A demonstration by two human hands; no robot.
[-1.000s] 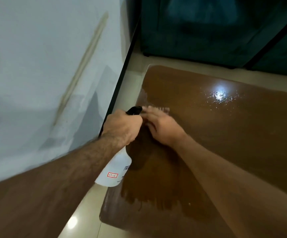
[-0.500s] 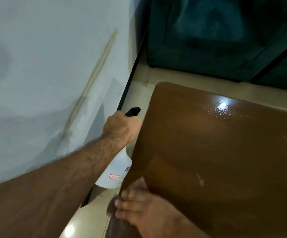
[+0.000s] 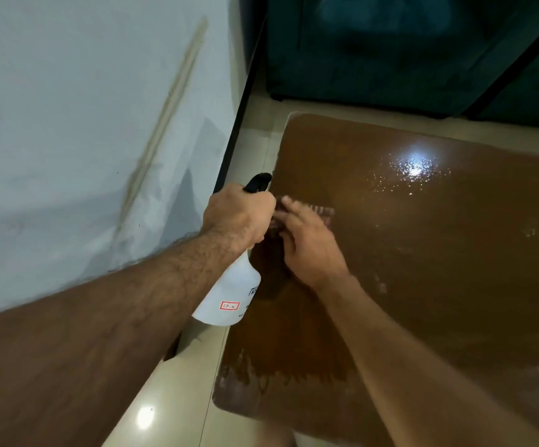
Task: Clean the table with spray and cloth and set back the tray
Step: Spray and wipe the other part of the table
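left hand (image 3: 235, 214) clenched round white spray bottle (image 3: 229, 295), right hand (image 3: 306, 243) pressed flat on a blurry cloth (image 3: 321, 211) (fingers spread), wet brown table (image 3: 423, 253)

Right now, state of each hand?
Left hand: closed around white plastic spray bottle.
Right hand: flat, pressing brownish cloth onto brown wooden table.

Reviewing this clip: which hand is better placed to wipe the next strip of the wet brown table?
Right. The right hand is flat on the glossy brown table, apparently pressing a cloth; the left hand grips the white spray bottle at the table's edge.
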